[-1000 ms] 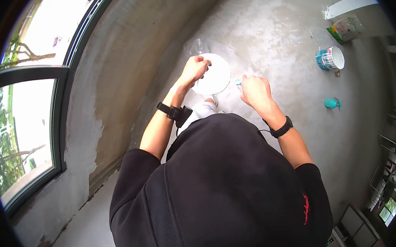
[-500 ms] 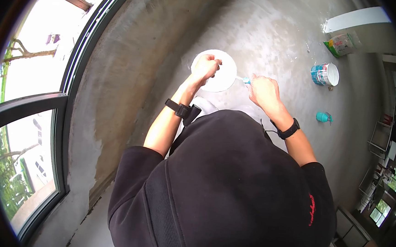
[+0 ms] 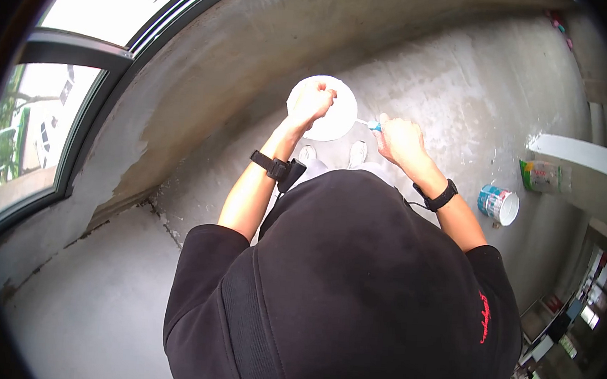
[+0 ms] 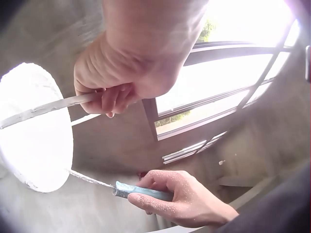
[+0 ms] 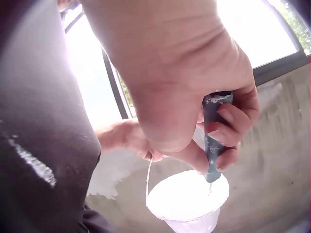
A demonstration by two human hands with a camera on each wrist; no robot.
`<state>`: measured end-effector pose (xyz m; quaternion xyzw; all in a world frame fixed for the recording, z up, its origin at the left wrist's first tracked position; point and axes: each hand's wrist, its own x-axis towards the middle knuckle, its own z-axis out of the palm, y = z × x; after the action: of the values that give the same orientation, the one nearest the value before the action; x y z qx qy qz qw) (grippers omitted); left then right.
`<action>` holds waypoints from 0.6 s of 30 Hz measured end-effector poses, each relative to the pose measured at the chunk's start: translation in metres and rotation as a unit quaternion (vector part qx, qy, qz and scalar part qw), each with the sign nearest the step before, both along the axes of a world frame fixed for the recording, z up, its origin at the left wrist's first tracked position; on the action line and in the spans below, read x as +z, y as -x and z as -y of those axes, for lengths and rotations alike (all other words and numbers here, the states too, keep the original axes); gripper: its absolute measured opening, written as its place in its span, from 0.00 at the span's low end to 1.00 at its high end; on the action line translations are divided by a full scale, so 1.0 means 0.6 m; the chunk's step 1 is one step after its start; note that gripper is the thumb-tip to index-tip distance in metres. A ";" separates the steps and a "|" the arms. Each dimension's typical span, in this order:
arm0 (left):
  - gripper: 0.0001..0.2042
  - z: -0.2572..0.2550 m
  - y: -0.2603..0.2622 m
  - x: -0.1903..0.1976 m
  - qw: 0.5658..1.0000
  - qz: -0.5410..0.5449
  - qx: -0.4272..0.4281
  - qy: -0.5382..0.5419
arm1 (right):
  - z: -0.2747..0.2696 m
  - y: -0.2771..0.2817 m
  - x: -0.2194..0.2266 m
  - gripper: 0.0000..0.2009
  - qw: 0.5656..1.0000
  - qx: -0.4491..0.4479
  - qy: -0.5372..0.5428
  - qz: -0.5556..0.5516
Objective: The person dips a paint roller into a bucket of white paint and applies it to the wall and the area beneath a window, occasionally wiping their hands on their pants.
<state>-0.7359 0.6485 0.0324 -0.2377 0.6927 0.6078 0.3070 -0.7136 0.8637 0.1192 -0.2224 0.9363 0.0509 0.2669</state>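
My left hand (image 3: pixel 313 104) grips the thin bail (image 4: pixel 43 108) of a white bucket (image 5: pixel 194 222), fingers curled round it. The bucket hangs under that hand, its round mouth bright white and washed out. My right hand (image 3: pixel 402 140) holds a blue-handled tool (image 4: pixel 146 192) to the right of the bucket. From its handle a thin, white-coated rod (image 4: pixel 90 179) runs over the bucket's rim, like a paint roller's frame. Its far end is hidden in the bucket. Dried white specks cover the handle and the right fingers.
A blue and white paint bucket (image 3: pixel 497 204) stands on the floor at right, with a green-marked bag (image 3: pixel 544 176) behind it. A bare, patchy wall (image 3: pixel 207 63) and dark-framed window (image 3: pixel 81 51) lie to the left. White shoes (image 3: pixel 358 153) show below the hanging bucket.
The head view has swung round: the floor bucket and bag sit lower, a teal bottle has left view, and both shoes show. The right hand has shifted slightly right; both hands keep their holds.
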 end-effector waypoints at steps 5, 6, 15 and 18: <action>0.07 -0.011 -0.015 -0.001 0.996 0.032 0.084 0.005 | -0.013 0.039 -0.023 0.13 0.994 0.046 0.099 0.009; 0.07 -0.013 -0.014 0.021 0.995 0.014 0.094 0.029 | -0.014 0.043 -0.035 0.13 0.991 0.049 0.121 0.013; 0.08 -0.035 -0.029 0.053 0.984 0.026 0.164 0.070 | -0.057 0.099 -0.024 0.12 0.979 0.162 0.114 0.053; 0.08 -0.043 -0.031 0.053 0.980 0.035 0.187 0.061 | -0.064 0.097 -0.047 0.12 0.976 0.160 0.141 0.039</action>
<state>-0.7175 0.6744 0.0644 -0.4022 0.6606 0.6026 0.1966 -0.7719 0.9018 0.0910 -0.4071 0.8749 -0.0486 0.2577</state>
